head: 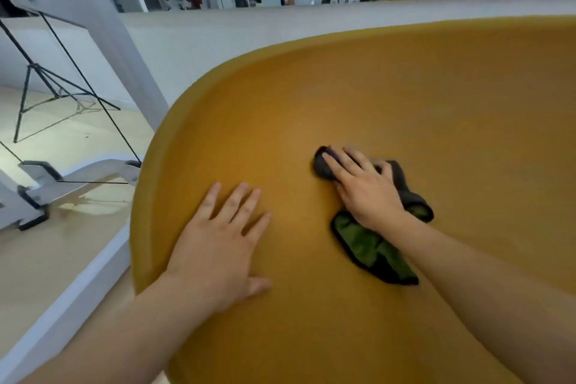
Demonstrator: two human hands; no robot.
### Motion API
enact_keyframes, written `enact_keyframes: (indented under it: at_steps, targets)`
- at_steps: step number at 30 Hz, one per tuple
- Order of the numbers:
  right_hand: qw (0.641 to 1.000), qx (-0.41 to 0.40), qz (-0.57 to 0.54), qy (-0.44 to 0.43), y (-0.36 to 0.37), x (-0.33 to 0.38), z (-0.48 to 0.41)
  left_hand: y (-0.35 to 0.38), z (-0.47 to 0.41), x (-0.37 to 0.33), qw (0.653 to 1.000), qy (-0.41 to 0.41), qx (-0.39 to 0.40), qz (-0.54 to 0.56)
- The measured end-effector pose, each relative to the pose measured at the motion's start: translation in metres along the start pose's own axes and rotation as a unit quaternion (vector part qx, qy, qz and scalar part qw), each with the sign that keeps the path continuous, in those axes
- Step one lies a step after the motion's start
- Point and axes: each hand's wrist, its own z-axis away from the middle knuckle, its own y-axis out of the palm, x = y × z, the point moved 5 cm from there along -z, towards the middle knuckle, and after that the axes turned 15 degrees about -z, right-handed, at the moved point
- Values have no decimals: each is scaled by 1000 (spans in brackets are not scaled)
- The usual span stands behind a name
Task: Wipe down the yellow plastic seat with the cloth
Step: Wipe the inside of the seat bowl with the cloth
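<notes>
Gym-like room; yellow plastic seat (405, 103) fills the near view. Cloth (367, 246) is pressed on mid-seat under the right hand (364, 187), fingers extended, nothing clenched. Left hand (221, 246) is laid flat to its left, fingers spread. Wiping judged underway; strokes toward far and right areas needed next.

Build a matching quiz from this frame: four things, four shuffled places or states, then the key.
Things
1. left hand
2. right hand
3. cloth
4. black stand

Places or states
A. on the floor, far left
B. flat on the bare seat, holding nothing
C. fingers spread, pressing on the cloth
D. bunched on the seat, dark with a green side

Pairs: 1-B, 2-C, 3-D, 4-A
</notes>
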Motion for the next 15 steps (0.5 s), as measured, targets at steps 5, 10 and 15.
enact_keyframes:
  at_steps: [5,10,15]
  targets:
    - [994,45,-90,-42,20,77,85,3,3,-8,1000,-4,-4,-5]
    - [961,95,-11,-258,14,50,92,4,5,-14,1000,-7,4,0]
    - [994,-104,5,25,-17,-28,-5,10,3,-22,999,32,30,-6]
